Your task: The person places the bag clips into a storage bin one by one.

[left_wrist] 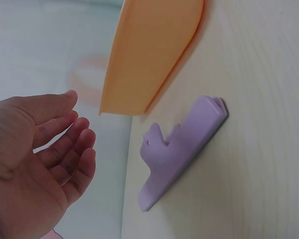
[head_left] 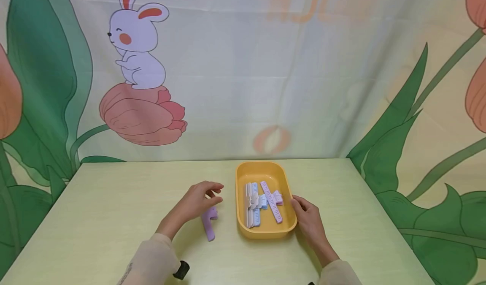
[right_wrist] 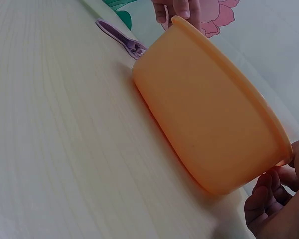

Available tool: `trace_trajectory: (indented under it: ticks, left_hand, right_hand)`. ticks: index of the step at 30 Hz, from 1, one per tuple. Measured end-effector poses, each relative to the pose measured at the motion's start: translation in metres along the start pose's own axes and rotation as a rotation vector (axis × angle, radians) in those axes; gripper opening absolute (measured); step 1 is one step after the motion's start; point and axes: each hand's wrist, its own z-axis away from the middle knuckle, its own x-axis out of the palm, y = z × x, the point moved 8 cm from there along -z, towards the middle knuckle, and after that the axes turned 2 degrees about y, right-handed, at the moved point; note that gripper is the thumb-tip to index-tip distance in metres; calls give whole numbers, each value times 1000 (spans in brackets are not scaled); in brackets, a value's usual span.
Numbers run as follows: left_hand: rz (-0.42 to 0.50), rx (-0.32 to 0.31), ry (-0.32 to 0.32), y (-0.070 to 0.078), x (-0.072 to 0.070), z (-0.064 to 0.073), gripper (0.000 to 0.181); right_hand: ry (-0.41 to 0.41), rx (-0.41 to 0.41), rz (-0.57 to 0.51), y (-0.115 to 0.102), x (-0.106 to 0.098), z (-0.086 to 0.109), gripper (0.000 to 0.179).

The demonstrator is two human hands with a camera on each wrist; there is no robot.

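Observation:
A purple animal-shaped bag clip [head_left: 208, 225] lies on the table to the left of a yellow plastic bin [head_left: 265, 234]. My left hand [head_left: 201, 198] hovers just above the clip, its fingers loosely bent and apart from it; in the left wrist view the hand [left_wrist: 45, 159] holds nothing. With thumb and fingers, my right hand [head_left: 309, 217] grips the bin's right rim near the front corner. Inside the bin lie white and light blue clips [head_left: 252, 204] side by side, and a lilac clip [head_left: 271, 202] at a slant.
The pale wooden table [head_left: 125, 209] reaches back to a printed cloth backdrop [head_left: 235, 86] with a rabbit and tulips. A black band [head_left: 181, 270] sits at the left sleeve.

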Motion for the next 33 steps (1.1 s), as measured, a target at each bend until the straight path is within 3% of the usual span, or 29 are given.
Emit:
trace_trajectory:
  ticks: [9, 20, 33]
  left_hand:
    - [12, -43, 0, -15, 2, 11, 35]
    - [26, -71, 28, -33, 7, 14, 34]
    - [-72, -110, 26, -41, 15, 17, 40]
  right_hand:
    - [-1, 1, -9, 1, 0, 1, 44]
    - [-4, 0, 1, 3, 1, -1, 46]
    - [2, -1, -2, 4, 0, -1, 46]
